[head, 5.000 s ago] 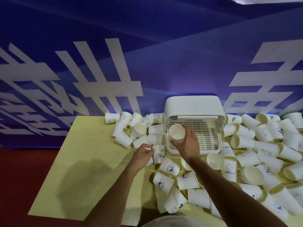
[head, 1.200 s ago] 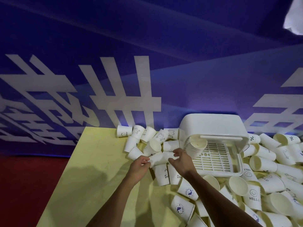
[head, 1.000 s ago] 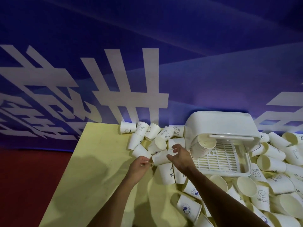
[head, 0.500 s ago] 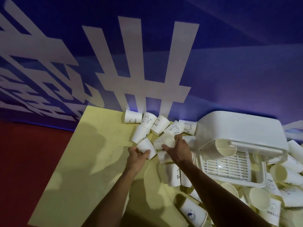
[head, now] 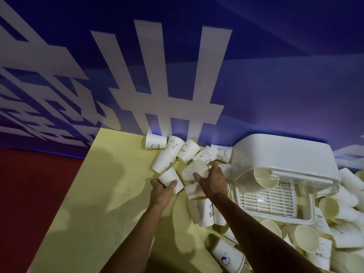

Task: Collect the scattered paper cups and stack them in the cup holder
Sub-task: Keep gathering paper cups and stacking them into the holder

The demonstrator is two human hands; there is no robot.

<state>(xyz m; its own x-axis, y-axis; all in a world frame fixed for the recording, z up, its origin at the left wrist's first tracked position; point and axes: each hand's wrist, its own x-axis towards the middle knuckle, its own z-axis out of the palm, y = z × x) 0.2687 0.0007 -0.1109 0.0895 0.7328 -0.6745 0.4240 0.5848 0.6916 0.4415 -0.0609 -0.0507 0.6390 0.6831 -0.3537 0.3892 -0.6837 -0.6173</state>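
Several white paper cups lie scattered over the yellow table (head: 94, 194). My left hand (head: 162, 192) grips one cup lying on its side (head: 169, 177), thumb and fingers round its body. My right hand (head: 213, 180) holds another cup (head: 200, 169) by its rim, mouth turned towards me. To the right stands the white cup holder (head: 285, 156) with a slatted tray (head: 266, 198). A stack of nested cups (head: 264, 178) leans inside it at its left.
A row of printed cups (head: 177, 147) lies along the blue banner wall (head: 177, 66) behind the table. A dense heap of cups (head: 323, 229) fills the right and front right. The table's left edge borders red floor (head: 29, 194).
Both hands have gone from the cups near the holder to the far-left group, and each has closed on a cup. The view has swung left and closer.
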